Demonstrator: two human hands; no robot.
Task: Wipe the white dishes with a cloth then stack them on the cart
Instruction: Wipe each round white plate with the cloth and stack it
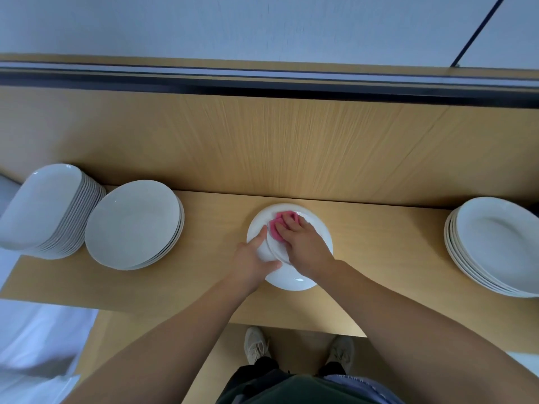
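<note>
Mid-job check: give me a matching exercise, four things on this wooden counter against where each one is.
Things:
1 pink cloth
2 left hand
3 tall stack of white oval dishes
4 short stack of white wide-rimmed plates

Places:
a counter's right end
b under the right hand
c on the centre white dish's rim
d counter's left end

Pairs: 1-b; 2-c; 3-d; 4-a

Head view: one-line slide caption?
Right hand holds a pink cloth against a round white plate on the light wooden counter, left hand gripping its rim; stacks of white dishes flank them.
</note>
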